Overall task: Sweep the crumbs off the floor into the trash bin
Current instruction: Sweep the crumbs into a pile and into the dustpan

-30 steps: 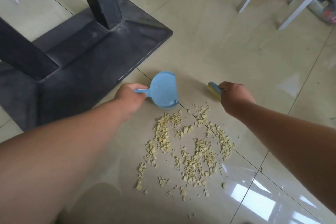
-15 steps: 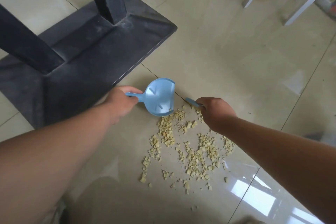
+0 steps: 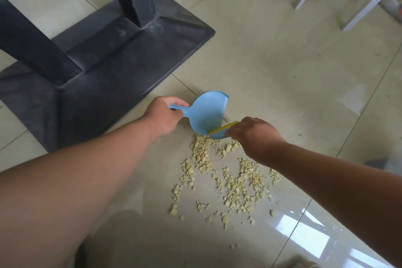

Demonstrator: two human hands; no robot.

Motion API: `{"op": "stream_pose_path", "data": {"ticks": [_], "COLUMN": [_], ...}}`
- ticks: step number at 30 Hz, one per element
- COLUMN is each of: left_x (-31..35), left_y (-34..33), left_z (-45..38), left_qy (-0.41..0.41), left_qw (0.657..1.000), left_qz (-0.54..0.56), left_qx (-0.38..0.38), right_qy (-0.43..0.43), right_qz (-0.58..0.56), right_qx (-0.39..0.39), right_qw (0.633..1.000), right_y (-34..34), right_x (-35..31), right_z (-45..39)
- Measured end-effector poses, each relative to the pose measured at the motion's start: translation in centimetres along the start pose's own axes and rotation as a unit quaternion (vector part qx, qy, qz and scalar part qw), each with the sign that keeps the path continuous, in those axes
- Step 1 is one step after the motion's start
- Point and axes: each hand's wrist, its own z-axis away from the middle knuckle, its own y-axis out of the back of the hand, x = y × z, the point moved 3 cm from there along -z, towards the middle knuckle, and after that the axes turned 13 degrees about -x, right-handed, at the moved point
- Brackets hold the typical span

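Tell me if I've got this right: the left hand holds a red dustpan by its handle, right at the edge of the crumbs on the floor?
Not quite: the dustpan is light blue, not red, as the head view shows. The rest holds: the left hand grips its handle, and the pan sits at the edge of the crumbs on the floor.

One dustpan [image 3: 206,113], one brush [image 3: 221,129], two hands, many scattered crumbs [image 3: 237,180].

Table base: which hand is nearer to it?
Left. The left hand, gripping the dustpan handle, is just beside the table base; the right hand is beyond the dustpan.
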Motion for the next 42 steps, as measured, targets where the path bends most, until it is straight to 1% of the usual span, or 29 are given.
{"op": "stream_pose_path", "data": {"ticks": [2,6,11,13,16,21,24,29,32,34,36,38,39,42], "left_x": [0.1,-0.2,-0.8,-0.8,-1.1,-2.6,-3.8,-5.5,-6.5,-7.1,-7.8,-8.2,-8.3,-8.2], "left_y": [0.5,1.6,3.4,4.0,4.3,3.7,3.4,3.3,3.7,4.0,4.3,4.8,5.0,5.8], "left_z": [-0.1,-0.2,0.0,0.1,0.3,0.7,1.3,2.7,3.8,4.4,5.0,5.4,5.5,5.7], "left_qy": [0.000,0.000,0.012,0.022,0.039,0.058,0.056,0.063,0.062,0.060,0.066,0.068,0.068,0.069], "left_qw": [1.000,1.000,0.999,0.998,0.995,0.995,0.995,0.993,0.993,0.992,0.991,0.990,0.989,0.987], "left_qz": [-0.013,-0.021,-0.003,0.012,0.029,0.037,0.047,0.061,0.069,0.074,0.078,0.080,0.081,0.088], "left_qx": [0.006,0.014,0.049,0.066,0.086,0.069,0.071,0.073,0.079,0.084,0.090,0.097,0.101,0.118], "right_qy": [0.001,-0.035,-0.090,-0.115,-0.123,-0.121,-0.107,-0.090,-0.087,-0.085,-0.093,-0.125,-0.152,-0.245], "right_qz": [0.003,-0.019,-0.108,-0.124,-0.126,-0.080,-0.063,-0.078,-0.107,-0.114,-0.138,-0.207,-0.257,-0.414], "right_qx": [0.002,0.017,0.076,0.084,0.067,0.037,0.010,-0.007,-0.008,-0.024,-0.017,0.012,0.027,0.062], "right_qw": [1.000,0.999,0.987,0.982,0.982,0.989,0.992,0.993,0.990,0.990,0.986,0.970,0.954,0.874], "right_y": [-0.2,-0.1,0.4,0.5,0.1,-0.9,-1.8,-3.0,-3.3,-3.2,-2.8,-2.3,-2.0,-1.3], "right_x": [0.6,2.0,2.9,3.1,2.8,1.3,0.3,-1.0,-1.6,-2.2,-2.8,-3.3,-3.6,-4.5], "right_z": [0.5,1.3,0.8,-0.3,-1.7,-1.8,-0.9,1.7,3.0,3.4,3.4,3.1,2.8,1.2]}}
